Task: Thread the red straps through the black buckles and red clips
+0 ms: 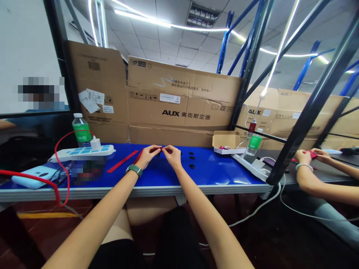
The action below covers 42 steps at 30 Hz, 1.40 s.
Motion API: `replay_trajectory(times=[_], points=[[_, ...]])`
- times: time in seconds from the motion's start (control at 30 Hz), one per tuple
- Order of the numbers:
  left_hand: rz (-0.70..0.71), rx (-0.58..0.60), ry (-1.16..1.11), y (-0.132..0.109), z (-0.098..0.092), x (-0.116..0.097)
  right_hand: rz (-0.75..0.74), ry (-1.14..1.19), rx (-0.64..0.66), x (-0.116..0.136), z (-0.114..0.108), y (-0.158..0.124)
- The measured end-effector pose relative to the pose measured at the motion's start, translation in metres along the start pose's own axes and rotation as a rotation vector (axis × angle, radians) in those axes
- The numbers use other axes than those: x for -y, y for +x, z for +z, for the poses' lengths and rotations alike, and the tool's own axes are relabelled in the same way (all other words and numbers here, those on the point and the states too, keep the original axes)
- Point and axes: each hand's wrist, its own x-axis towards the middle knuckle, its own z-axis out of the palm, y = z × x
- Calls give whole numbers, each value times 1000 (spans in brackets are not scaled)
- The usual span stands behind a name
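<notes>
Both hands meet above the blue tabletop [215, 173], fingertips almost touching. A red strap [139, 156] runs under my left hand [148, 155], which is closed on it in a pinch. My right hand [172, 154] pinches at the strap's end, where a bit of dark red shows between the fingers. A small black piece [158, 154] is just below the fingertips; whether it is attached to the strap I cannot tell. Left of my hands lies another red strap [122, 161], flat. Several small black buckle-like pieces [192, 157] lie to the right.
A white power strip [84, 152], a green-labelled bottle [81, 130] and a light-blue phone [36, 177] are at left. An open carton [224, 144] stands back right, near a second bottle [254, 144]. Cardboard [179, 101] walls the back. A co-worker's hands [307, 157] hold red material.
</notes>
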Motion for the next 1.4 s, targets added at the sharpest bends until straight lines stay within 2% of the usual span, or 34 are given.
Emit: replay_trajectory(times=[0.17,0.4,0.63,0.77,1.03,1.17,1.3,1.4], points=[[-48,-8,-61,0,-1,4,27,19,41,-1,0,0],[-70,-31,-113,0,-2,8,-20,3,15,1,2,-1],[-67,-48,-55,0,-1,6,-138,-199,44,-4,5,-1],[-67,-29,-29,-2,1,2,-137,-243,58,-2,4,-1],[-42,-35,14,-4,3,-5,102,210,66,-9,1,4],[-45,-102,-32,0,0,0,121,407,131,-15,5,6],[-184,-1,-133,1,-4,6,256,470,31,-16,4,8],[-176,33,-93,1,-3,6,393,569,25,-14,0,7]])
